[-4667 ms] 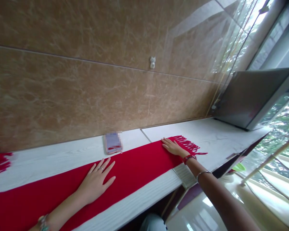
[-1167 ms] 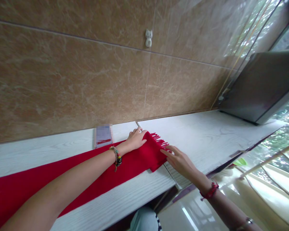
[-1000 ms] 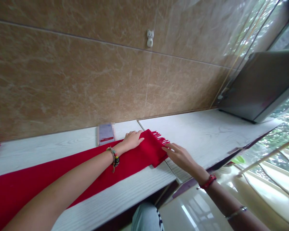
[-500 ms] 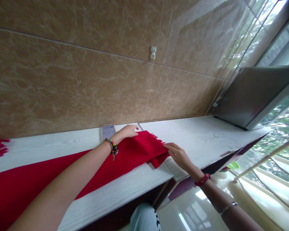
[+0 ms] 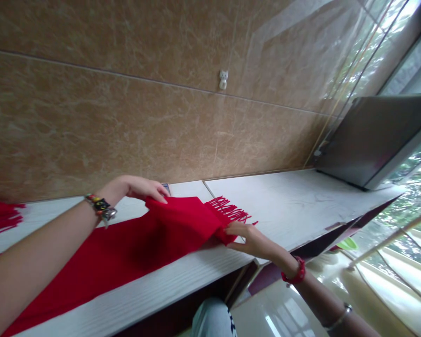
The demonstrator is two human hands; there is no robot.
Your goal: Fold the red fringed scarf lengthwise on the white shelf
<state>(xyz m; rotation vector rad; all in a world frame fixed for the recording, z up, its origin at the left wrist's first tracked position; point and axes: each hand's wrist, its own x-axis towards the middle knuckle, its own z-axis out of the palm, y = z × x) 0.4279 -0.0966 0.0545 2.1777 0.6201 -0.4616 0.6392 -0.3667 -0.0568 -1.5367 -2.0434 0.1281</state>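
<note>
A red fringed scarf point(image 5: 126, 248) lies lengthwise along the white counter, its right part folded and slightly lifted. My left hand point(image 5: 143, 188) pinches the scarf's far edge, raising the cloth a little. At the right end, my right hand point(image 5: 247, 238) holds the near corner between thumb and fingers, just below the loose fringe point(image 5: 228, 209). Another fringed red end point(image 5: 3, 217) shows at the far left. Behind my left fingers only a corner of a phone point(image 5: 166, 187) is visible.
The white counter point(image 5: 273, 196) runs along a brown marbled tile wall point(image 5: 126, 117). A small white cat-shaped piece point(image 5: 223, 79) is fixed to the wall. A grey metal box-like appliance point(image 5: 382, 140) stands at the counter's right end. My knee point(image 5: 210, 318) is below the front edge.
My left hand has moved left along the far edge and lifts the cloth, now covering most of the phone. My right hand has shifted slightly left and down; the fringe is more spread out.
</note>
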